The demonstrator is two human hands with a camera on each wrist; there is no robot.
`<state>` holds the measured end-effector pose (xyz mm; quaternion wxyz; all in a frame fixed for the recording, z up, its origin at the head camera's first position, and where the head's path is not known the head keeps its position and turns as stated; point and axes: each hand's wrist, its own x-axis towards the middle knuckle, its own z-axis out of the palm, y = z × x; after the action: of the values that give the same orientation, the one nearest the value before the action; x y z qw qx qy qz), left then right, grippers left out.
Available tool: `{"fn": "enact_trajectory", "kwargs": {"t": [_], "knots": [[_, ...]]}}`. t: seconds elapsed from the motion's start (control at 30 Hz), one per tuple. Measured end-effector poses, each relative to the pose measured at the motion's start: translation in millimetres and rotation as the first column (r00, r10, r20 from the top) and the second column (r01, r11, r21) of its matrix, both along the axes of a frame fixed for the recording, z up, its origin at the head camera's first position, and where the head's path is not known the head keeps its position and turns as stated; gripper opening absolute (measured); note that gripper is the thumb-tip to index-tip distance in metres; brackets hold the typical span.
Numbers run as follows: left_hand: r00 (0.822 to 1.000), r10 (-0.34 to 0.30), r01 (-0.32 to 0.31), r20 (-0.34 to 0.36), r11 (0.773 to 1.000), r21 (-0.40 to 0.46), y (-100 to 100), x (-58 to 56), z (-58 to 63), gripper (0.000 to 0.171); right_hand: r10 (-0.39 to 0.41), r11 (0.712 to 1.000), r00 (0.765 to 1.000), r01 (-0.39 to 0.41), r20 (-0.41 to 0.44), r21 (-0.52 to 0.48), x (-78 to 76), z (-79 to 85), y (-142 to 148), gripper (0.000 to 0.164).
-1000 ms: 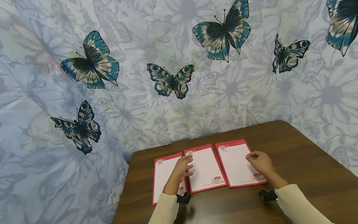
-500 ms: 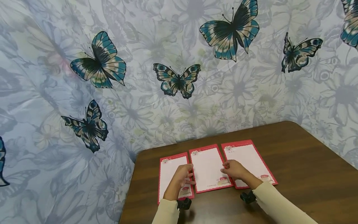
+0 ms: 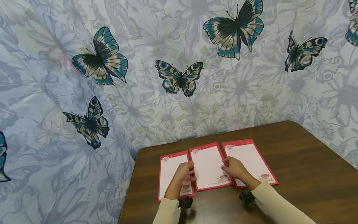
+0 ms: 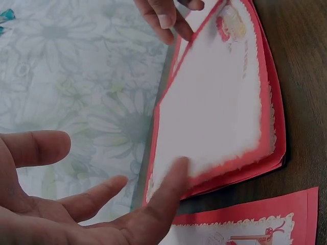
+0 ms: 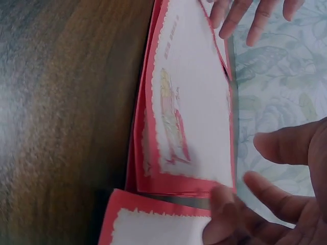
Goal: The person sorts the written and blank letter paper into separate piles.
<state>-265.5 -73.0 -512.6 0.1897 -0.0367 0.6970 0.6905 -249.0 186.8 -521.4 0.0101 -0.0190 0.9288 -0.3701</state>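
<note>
Three sets of red-bordered white stationery sheets lie side by side. At the middle stack (image 3: 205, 168), my left hand (image 3: 181, 175) is by the left edge and my right hand (image 3: 236, 169) by the right edge. The left wrist view has the left hand's fingers (image 4: 166, 196) spread, one fingertip at the stack's edge, the thumb apart. From the right wrist, my right thumb (image 5: 286, 145) likewise stands away from the fingers, one of which touches the near red edge. Each hand partly covers an outer stack: the left stack (image 3: 170, 174) and the right stack (image 3: 246, 155).
The brown wooden table (image 3: 296, 161) extends to the right of the sheets. Behind it hangs a pale floral wall covering (image 3: 139, 102) with printed butterflies. A black wrist device (image 3: 185, 203) sits below the left hand, another black device (image 3: 247, 197) below the right.
My right hand has moved left from the right stack to the middle stack's right edge. My left hand has shifted slightly down to the middle stack's left edge. The head view has turned slightly left.
</note>
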Motion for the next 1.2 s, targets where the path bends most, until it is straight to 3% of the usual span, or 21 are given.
{"fn": "enact_trajectory", "kwargs": {"t": [0.2,0.33,0.47,0.6,0.7,0.83,0.97,1.2], "knots": [[0.999,0.029,-0.032,-0.038,0.996,-0.083,2,-2.8,-4.0,0.054,-0.084,0.987,0.996,0.082,-0.011,-0.137,0.2,-4.1,-5,0.035],[0.997,0.060,-0.066,-0.048,0.991,-0.121,3,-3.3,-8.3,0.059,-0.099,0.947,0.994,0.106,0.041,-0.304,3.0,-6.2,-10,0.038],[0.993,0.102,-0.109,-0.058,0.986,-0.130,4,-4.0,-12.6,0.069,-0.106,0.909,0.989,0.137,0.099,-0.394,7.1,-5.7,-14,0.033],[0.989,0.107,-0.122,-0.097,0.980,-0.157,4,-4.8,-18.5,0.069,-0.107,0.893,0.984,0.157,0.142,-0.421,10.4,-6.1,-16,0.031],[0.987,0.090,-0.114,-0.137,0.977,-0.179,3,-3.2,-22.3,0.059,-0.106,0.880,0.980,0.171,0.167,-0.443,11.5,-8.4,-19,0.030],[0.982,0.093,-0.124,-0.164,0.975,-0.186,1,1.4,-24.3,0.048,-0.094,0.841,0.975,0.186,0.202,-0.508,10.4,-11.9,-21,0.033],[0.976,0.124,-0.156,-0.179,0.971,-0.179,-2,6.1,-20.7,0.044,-0.078,0.809,0.974,0.185,0.211,-0.558,9.3,-12.0,-23,0.040],[0.968,0.159,-0.186,-0.195,0.974,-0.128,-10,2.3,-22.7,0.043,-0.074,0.773,0.970,0.203,0.232,-0.601,9.8,-12.5,-26,0.045]]}}
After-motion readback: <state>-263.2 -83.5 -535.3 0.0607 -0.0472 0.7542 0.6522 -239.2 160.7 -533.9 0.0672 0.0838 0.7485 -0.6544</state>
